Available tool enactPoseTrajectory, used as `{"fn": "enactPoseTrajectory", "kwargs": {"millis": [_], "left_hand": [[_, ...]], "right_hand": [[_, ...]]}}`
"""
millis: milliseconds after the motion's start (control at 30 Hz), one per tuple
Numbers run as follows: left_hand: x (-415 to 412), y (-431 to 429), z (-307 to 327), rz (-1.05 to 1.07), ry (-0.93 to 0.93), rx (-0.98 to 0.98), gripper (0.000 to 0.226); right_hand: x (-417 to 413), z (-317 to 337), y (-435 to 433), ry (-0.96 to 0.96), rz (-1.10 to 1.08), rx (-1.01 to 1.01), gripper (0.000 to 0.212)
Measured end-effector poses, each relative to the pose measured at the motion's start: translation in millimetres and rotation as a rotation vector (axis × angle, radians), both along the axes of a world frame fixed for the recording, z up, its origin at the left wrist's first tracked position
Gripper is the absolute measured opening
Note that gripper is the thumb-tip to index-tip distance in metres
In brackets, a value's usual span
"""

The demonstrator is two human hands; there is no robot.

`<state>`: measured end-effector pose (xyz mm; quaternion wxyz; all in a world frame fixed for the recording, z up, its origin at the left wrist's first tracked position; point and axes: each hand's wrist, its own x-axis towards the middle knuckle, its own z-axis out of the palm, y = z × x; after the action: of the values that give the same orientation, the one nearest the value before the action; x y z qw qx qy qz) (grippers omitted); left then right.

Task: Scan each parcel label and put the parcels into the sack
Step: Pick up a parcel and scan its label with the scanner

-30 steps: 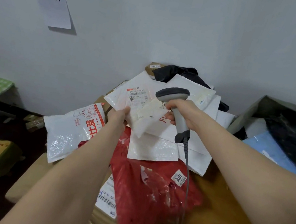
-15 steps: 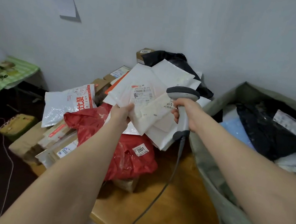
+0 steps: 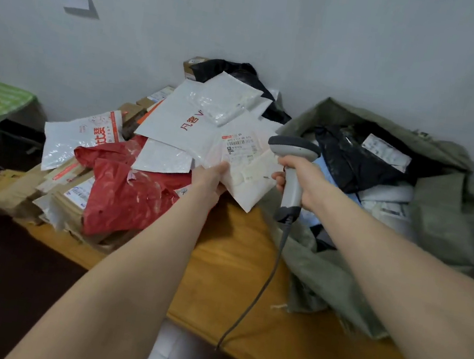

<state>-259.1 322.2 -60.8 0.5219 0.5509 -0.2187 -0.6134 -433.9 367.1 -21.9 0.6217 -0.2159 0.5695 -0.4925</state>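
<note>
One barcode-labelled parcel in left hand

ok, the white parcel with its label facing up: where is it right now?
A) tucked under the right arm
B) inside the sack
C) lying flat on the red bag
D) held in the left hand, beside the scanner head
D: the left hand grips the white parcel at its lower edge, its label right beside the head of the scanner held in the right hand; the sack lies further right.

My left hand and right hand are bare; my left forearm and right forearm likewise.
</note>
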Motion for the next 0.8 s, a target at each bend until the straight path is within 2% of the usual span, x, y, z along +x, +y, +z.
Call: {"fn": "enactPoseTrajectory", "kwargs": {"millis": [67, 300, 467, 533, 633, 700, 733, 800], "left_hand": [[-17, 13, 3, -0.003, 0.038, -0.002, 0.024], [-82, 28, 7, 0.035, 0.049, 0.041, 0.029], [-145, 28, 7, 0.216, 0.126, 0.04, 0.035], [-175, 29, 3, 0.253, 0.146, 0.065, 0.037], [-218, 34, -4, 0.131, 0.128, 0.049, 0.034], [-233, 37, -4, 0.042, -0.039, -0.003, 0.041], [-231, 37, -8, 0.046, -0.246, 0.01, 0.049], [-210, 38, -20, 0.086, -0.873, 0.14, 0.074]], "right_hand": [[-15, 0, 10, -0.001, -0.015, 0.012, 0.027], [-81, -9, 12, -0.002, -0.02, 0.044, 0.026], [-147, -28, -6, 0.088, -0.123, 0.072, 0.063], [-174, -30, -8, 0.042, -0.061, 0.093, 0.057], [-200, -27, -9, -0.002, 0.035, 0.084, 0.027], [-210, -33, -17, 0.111, 0.021, 0.032, 0.036], [-214, -34, -19, 0.171, 0.0, -0.003, 0.043], [-225, -35, -25, 0.26, -0.003, -0.048, 0.046]]}}
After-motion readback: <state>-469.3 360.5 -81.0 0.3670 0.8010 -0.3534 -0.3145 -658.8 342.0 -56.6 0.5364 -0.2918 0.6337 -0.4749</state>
